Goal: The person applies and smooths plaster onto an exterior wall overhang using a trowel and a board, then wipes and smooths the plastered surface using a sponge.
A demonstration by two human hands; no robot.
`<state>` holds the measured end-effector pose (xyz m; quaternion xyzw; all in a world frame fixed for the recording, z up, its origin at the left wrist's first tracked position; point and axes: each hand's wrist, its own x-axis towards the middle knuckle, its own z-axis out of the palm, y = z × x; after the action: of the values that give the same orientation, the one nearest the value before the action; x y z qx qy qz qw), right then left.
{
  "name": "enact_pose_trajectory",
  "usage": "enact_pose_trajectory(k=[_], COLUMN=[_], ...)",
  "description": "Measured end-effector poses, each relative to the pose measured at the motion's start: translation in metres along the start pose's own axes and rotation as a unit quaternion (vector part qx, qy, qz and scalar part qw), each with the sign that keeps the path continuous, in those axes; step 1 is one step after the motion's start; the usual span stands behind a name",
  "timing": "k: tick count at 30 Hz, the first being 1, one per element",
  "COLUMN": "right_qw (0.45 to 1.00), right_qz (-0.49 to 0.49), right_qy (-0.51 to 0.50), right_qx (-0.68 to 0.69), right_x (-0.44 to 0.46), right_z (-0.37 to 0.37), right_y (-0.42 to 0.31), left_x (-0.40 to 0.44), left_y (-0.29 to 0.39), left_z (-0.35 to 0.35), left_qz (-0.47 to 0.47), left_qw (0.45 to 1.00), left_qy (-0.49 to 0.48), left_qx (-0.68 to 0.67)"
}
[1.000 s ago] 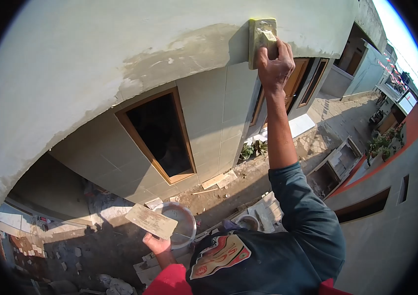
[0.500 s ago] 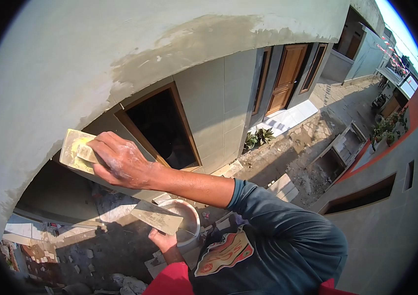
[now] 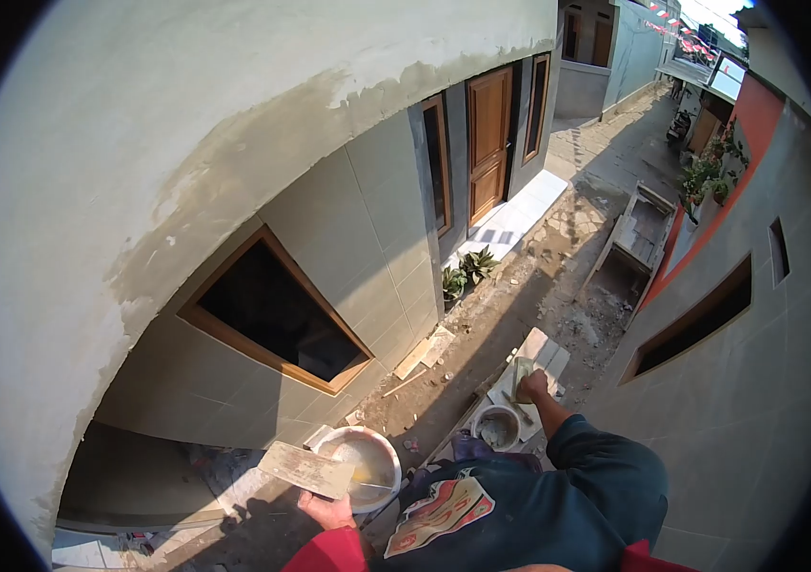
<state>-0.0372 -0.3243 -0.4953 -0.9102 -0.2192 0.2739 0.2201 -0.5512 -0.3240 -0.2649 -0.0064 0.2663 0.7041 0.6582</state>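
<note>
Right hand (image 3: 533,387): swung down and across since half a second ago, from beside the upper wall's lower edge to the planks (image 3: 550,357) low on my right.
Right grip: fingers closed around the hand float, as far as my distant view lets me tell.
Hand float (image 3: 522,368): over the planks, just beyond the small bucket (image 3: 497,429); a pale, greenish-grey block, small and foreshortened from up here, its working face hard to make out.
Left hand (image 3: 331,512): grasping the near edge of the flat board, thumb side toward me.
Flat board (image 3: 303,467): held out partly in front of the large bucket (image 3: 388,467); rectangular, tan, its upper face scuffed and streaked with paler smears.
Large bucket: white rim, murky contents, something yellowish inside.
Upper wall (image 3: 72,172): pale grey, with a darker, ragged-edged patch (image 3: 234,153) along its lower edge.
</note>
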Motion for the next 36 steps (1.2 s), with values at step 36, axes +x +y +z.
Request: enact_pose_trajectory(k=[36], right_qw=[0.875], right_qz=[0.362], right_qy=[0.218], right_qx=[0.235], right_x=[-0.203], right_z=[-0.135], right_y=[0.26], left_x=[0.045], left_y=[-0.072], left_z=[0.002], left_qz=[-0.184], left_qw=[0.976], left_qy=[0.066], left_qx=[0.091])
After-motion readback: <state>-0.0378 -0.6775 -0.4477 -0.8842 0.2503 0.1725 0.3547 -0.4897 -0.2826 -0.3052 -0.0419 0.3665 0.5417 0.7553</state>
